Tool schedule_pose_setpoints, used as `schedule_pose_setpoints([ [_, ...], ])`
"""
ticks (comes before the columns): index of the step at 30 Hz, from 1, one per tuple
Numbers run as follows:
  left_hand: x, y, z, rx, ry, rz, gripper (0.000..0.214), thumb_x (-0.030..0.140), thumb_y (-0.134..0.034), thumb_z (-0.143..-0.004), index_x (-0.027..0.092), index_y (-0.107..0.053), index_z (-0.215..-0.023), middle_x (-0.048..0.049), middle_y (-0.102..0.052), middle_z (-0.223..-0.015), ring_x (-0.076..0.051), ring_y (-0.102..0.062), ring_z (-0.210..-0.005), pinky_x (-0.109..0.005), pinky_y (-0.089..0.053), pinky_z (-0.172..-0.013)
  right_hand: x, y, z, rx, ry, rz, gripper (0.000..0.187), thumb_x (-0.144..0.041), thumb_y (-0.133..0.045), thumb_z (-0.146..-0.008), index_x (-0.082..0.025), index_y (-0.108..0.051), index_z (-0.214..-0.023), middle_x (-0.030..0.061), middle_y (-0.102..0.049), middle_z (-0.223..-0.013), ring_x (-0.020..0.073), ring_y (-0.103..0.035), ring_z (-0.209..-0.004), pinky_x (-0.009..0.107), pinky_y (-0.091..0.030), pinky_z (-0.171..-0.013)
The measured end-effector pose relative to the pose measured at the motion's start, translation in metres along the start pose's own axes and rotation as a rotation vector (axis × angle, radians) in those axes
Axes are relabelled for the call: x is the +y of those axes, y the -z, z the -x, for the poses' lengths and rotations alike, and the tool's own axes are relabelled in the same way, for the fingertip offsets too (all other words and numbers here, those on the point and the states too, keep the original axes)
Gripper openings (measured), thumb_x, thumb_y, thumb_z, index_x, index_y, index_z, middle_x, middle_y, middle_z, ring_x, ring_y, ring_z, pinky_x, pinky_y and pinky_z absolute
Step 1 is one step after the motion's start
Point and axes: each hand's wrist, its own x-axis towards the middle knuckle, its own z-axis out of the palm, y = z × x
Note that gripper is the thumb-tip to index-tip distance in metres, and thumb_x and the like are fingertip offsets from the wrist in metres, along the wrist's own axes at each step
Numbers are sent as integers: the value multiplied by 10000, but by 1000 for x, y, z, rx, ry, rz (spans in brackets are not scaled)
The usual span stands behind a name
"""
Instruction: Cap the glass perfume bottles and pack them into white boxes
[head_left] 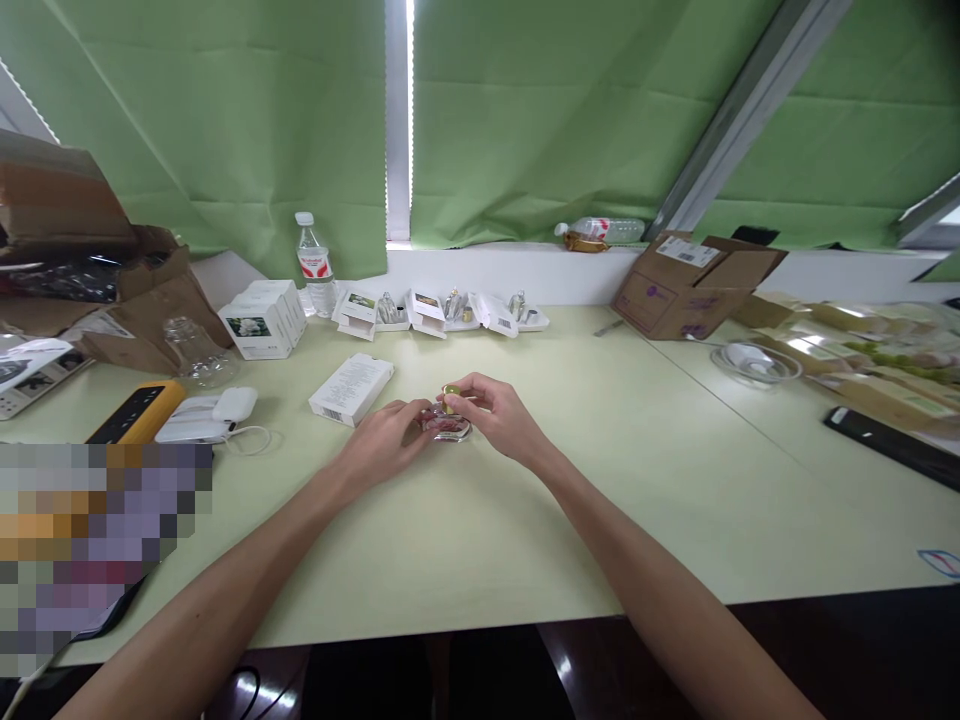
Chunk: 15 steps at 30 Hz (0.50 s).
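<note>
At the middle of the table, my left hand (386, 437) has its fingers closed on the side of a small clear glass perfume bottle (452, 429) with reddish colour showing through it. The thumb and fingers of my right hand (499, 412) pinch a gold-coloured cap (450, 392) at the top of the bottle. Whether the cap is seated on the neck cannot be seen, as fingers hide the join. A white printed carton (352, 388) lies flat just beyond my left hand.
Along the back stand opened white boxes (429, 312) with small glass bottles, a water bottle (315, 268) and white cartons (262, 318). Cardboard boxes stand at left and right (675, 288). A coiled white cable (754, 362) and a black bar (892, 447) lie on the right.
</note>
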Motion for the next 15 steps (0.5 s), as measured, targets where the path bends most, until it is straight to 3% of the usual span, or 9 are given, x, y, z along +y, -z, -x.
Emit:
schedule_pose_setpoints([
  [15, 2, 1, 0, 10, -1, 11, 320, 443, -407, -937, 250, -565, -1137, -53, -684, -970, -228, -618, -957, -315, -470, -743, -2, -3, 1, 33, -15, 6, 286, -475, -595, -838, -189, -593, -843, 40, -686, -901, 173, -641, -790, 332, -510, -759],
])
